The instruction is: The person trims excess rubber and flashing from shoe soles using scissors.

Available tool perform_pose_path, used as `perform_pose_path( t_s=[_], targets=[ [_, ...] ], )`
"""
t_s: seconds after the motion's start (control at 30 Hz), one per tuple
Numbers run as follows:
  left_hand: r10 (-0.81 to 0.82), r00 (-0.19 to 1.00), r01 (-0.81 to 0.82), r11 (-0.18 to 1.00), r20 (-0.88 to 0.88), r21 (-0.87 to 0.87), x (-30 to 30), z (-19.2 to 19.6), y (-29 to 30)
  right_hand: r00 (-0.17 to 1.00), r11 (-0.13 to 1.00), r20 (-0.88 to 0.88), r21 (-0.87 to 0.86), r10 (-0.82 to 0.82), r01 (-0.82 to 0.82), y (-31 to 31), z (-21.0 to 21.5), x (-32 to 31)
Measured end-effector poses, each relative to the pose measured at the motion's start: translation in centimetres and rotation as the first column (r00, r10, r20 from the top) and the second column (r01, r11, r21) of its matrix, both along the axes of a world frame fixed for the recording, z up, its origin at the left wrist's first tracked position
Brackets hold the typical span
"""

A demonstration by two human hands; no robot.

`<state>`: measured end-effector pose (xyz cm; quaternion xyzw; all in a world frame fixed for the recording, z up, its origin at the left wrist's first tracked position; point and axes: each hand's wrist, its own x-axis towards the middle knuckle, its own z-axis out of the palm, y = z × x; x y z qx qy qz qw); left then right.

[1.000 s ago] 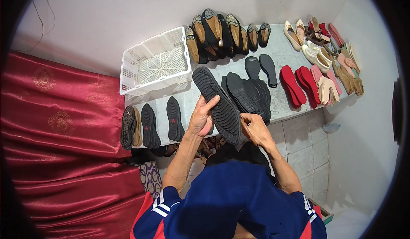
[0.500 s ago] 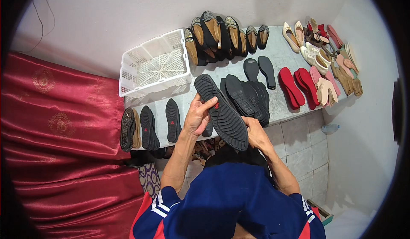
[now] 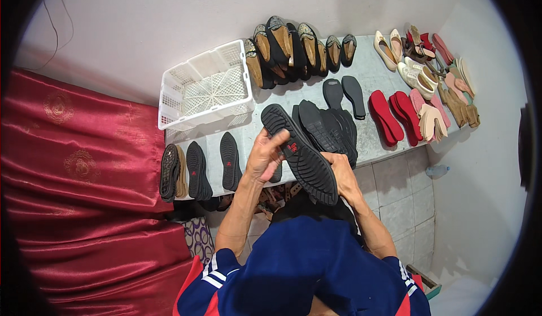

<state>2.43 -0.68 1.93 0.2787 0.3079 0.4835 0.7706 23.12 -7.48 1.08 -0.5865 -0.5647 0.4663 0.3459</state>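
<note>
Starting at the left, a red satin cloth (image 3: 73, 163) drapes beside a grey bench (image 3: 367, 76), where a few single black soles (image 3: 195, 169) lie flat near the edge and a white plastic basket (image 3: 206, 93) sits behind them against the wall.

At the middle, the left hand (image 3: 265, 155) closes around the near side of a black rubber sole (image 3: 299, 152), thumb on the tread face and fingers curled behind it, so the grip is a firm pinch across the sole's edge. The sole is held up off the bench, tread upward, running diagonally from upper left to lower right just above the front edge. The right hand (image 3: 341, 172) clasps its lower end, fingers wrapped under; whether they press hard I cannot tell.

To the right, a stack of black soles (image 3: 330, 127) lies just behind the held one, a row of finished dark shoes (image 3: 299, 48) lines the wall, then red insoles (image 3: 395, 115) and pale flats and cut pieces (image 3: 437, 84) crowd the far end.

Judging by the two-handed hold, the sole seems to be under inspection or being flexed. The next move would likely call for keeping both ends steady while turning it, then a free spot among the sorted groups.
</note>
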Motion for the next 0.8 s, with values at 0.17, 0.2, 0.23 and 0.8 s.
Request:
perform_pose_path(
  t_s=[0.17, 0.2, 0.23, 0.8],
  targets=[
    [0.020, 1.000, -0.020, 1.000, 0.022, 0.018, -0.1, -0.7, 0.2, 1.000, 0.999, -0.018, 0.047, 0.017, -0.016, -0.1, 0.2, -0.3],
    [0.000, 1.000, 0.000, 1.000, 0.013, 0.014, 0.2, -0.7, -0.1, 1.000, 0.996, -0.017, 0.088, 0.019, -0.017, -0.1, 0.1, -0.3],
    [-0.002, 1.000, 0.002, 1.000, 0.014, 0.014, 0.5, -0.8, -0.3, 1.000, 0.996, -0.017, 0.088, 0.017, -0.015, 0.0, 0.3, -0.3],
    [-0.020, 1.000, 0.019, 0.999, -0.016, -0.027, -0.4, -0.1, -0.9, 0.989, 1.000, 0.150, -0.030, 0.014, -0.010, 0.3, 2.5, -0.2]
  ],
)
